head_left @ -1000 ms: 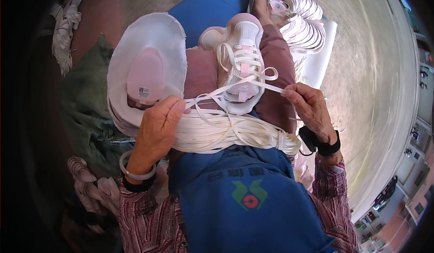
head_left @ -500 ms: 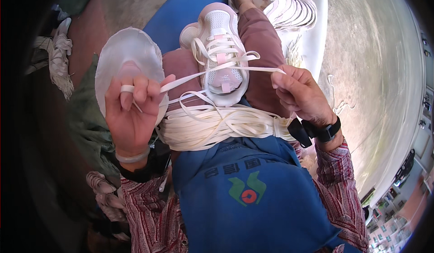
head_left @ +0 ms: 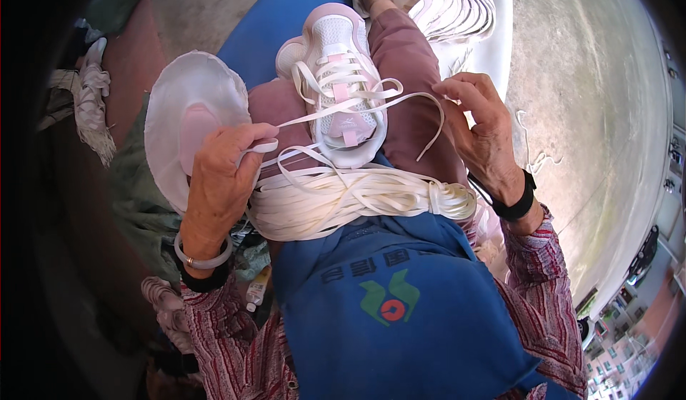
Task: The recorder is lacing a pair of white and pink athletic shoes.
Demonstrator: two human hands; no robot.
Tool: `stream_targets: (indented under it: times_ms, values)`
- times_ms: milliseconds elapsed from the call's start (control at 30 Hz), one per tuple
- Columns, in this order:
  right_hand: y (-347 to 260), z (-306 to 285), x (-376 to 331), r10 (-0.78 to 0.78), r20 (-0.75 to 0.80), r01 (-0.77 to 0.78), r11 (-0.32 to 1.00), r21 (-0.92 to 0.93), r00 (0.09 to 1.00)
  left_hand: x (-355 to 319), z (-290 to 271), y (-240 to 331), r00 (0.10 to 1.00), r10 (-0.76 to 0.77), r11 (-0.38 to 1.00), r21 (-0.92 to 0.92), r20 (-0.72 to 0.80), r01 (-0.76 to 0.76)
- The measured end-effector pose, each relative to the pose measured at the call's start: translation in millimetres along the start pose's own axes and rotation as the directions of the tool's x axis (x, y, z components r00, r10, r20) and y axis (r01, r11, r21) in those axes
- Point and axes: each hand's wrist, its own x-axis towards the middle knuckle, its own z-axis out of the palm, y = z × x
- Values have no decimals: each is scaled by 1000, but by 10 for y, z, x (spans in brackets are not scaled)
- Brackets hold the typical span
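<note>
A white and pink sneaker (head_left: pixel 336 36) rests across my lap with its toe pointing away, and a white shoelace (head_left: pixel 343 107) is threaded through its upper eyelets. My left hand (head_left: pixel 227 175) is closed in a pinch on one stretch of the lace, left of the shoe's opening. On the other side, my right hand (head_left: pixel 486 132) has its fingers apart beside the lace's free end, which arcs over and hangs above my thigh. Below the shoe, a thick bundle of cream-white laces (head_left: pixel 321 207) lies across my lap, with a loose loop on top.
Left of the shoe stands a white oval shell-like piece (head_left: pixel 161 125) with a pink patch. A stack of white and pink shoe parts (head_left: pixel 461 7) lies at the far right on a white sheet. Shoe pieces with fringed laces (head_left: pixel 93 100) hang at far left.
My right hand has let go of the lace, which was stretched taut between both hands and now curls loose. The left hand has turned over and moved slightly down, still pinching its part.
</note>
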Motion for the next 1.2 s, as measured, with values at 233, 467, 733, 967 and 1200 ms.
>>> stream_targets:
  times_ms: [233, 467, 733, 967, 1200]
  values:
    - [53, -136, -112, -310, 509, 373, 928, -24, 803, 6, 19, 39, 980, -191, 945, -259, 62, 201]
    - [71, -85, -110, -215, 531, 205, 976, 78, 820, 10, 33, 59, 999, -26, 986, 164, 38, 19]
    - [-279, -185, 152, 142, 788, -544, 794, 271, 599, 47, 154, 103, 996, -80, 964, 249, -46, 89]
    - [50, -440, 116, 5, 102, -74, 727, 683, 995, 116, 224, 93, 998, -34, 959, 280, -51, 47]
    - [-237, -77, 138, -348, 611, 110, 913, 392, 711, 113, 237, 89, 993, -71, 960, 265, -97, 95]
